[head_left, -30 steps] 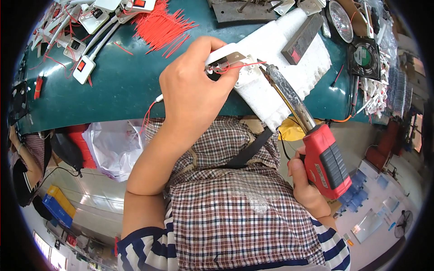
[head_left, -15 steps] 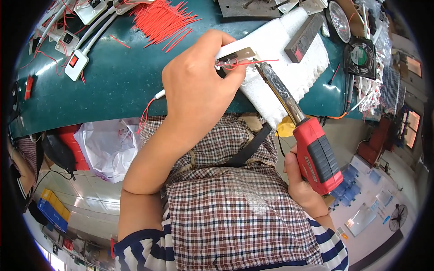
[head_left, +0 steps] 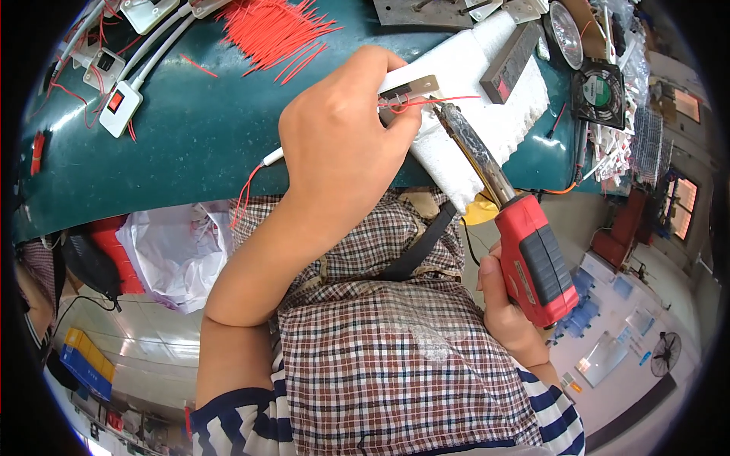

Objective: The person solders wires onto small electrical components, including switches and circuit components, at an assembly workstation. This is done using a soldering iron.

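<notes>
My left hand is closed around a white plastic switch housing with a metal tab at its end, held above the bench. A thin red wire loops by the housing and sticks out to the right. In my right hand is a red and black soldering gun, its barrel slanting up and left. The dark tip is close to the tab and wire; whether it touches them I cannot tell. Below my left wrist, a white sleeve with red wires emerges from behind the hand.
White foam sheeting lies under the work, bearing a dark block. Cut red wires are heaped on the green bench. Wired switch pieces lie left; a small fan stands right. A white bag hangs below the bench edge.
My left hand has shifted slightly right with the switch housing and red wire. The soldering gun stays almost in place, its tip still close to the housing's tab. The whole view has shifted a little.
</notes>
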